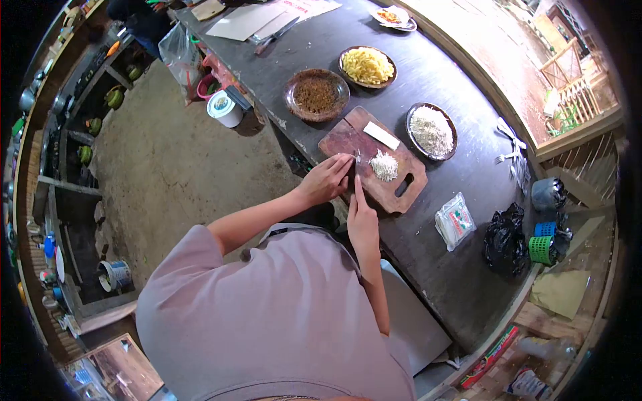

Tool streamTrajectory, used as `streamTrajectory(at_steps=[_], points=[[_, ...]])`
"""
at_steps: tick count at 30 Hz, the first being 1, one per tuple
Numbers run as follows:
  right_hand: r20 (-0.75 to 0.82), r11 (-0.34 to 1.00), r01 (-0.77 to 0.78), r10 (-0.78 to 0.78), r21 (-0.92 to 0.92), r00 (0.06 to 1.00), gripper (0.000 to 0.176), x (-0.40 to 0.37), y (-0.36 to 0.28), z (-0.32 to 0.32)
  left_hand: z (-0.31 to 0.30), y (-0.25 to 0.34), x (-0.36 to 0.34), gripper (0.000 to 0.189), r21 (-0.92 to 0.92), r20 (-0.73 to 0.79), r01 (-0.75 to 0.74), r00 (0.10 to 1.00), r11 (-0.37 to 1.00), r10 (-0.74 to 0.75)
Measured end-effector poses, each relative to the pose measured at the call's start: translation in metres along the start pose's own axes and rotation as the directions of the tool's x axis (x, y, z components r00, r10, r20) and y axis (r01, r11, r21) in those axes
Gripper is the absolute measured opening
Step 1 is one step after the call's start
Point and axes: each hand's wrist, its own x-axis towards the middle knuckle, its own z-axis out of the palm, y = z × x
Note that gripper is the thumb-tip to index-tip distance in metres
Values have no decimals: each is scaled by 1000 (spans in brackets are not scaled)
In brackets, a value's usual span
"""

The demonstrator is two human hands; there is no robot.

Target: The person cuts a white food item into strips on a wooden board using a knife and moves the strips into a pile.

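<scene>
A wooden cutting board (345, 136) lies at the table's near edge. My right hand (363, 217) is closed on a knife (357, 165), its index finger stretched along the back of the blade. Beside the blade, my left hand (326, 180) has its fingers bent together and pressed down on the board; what lies under them is hidden. Thin white slivers show at its fingertips. To the right of the knife sits a small heap of white shreds (384, 166). A white block (382, 135) rests farther back on the board.
Around the board stand a bowl of brown crumbly food (315, 95), a bowl of yellow pieces (367, 66) and a bowl of white shreds (431, 130). A plastic packet (455, 222), a black bag (505, 240) and cutlery (513, 150) lie rightward. A white bucket (225, 109) stands left.
</scene>
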Motion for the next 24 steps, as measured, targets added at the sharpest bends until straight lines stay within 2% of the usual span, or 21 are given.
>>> streamTrajectory(at_steps=[2, 5, 9, 10, 12, 16, 19, 24], points=[[-16, 1000, 10, -10, 18, 1000, 52, 15, -3, 4, -3, -2, 3, 43, -39, -10, -6, 1000, 999, 6], [14, 1000, -15, 15, -10, 1000, 51, 13, -9, 1, -9, -5, 5, 41, -43, 21, -27, 999, 999, 28], [4, 998, 2, -2, -60, 1000, 52, -23, -3, -5, -2, -3, 0, 54, -33, -9, -17, 1000, 999, 16], [30, 998, -41, 43, -57, 999, 51, -29, -4, -9, 0, -3, -2, 54, -36, -16, -8, 1000, 999, 7], [29, 996, -28, 31, -80, 999, 51, -24, -3, -8, -2, -4, -3, 59, -38, 46, -6, 999, 999, 8], [-1, 995, 39, -39, -93, 999, 52, 12, -7, 0, 6, -8, -9, 60, -27, 32, -14, 999, 1000, 15], [8, 996, 37, -36, -77, 999, 52, 20, -7, 1, 7, -8, -11, 60, -43, 26, -4, 1000, 999, 5], [23, 1000, 9, -9, -26, 1000, 51, -29, 1, -9, 5, -2, -11, 61, -31, 14, 36, 999, 999, -35]])
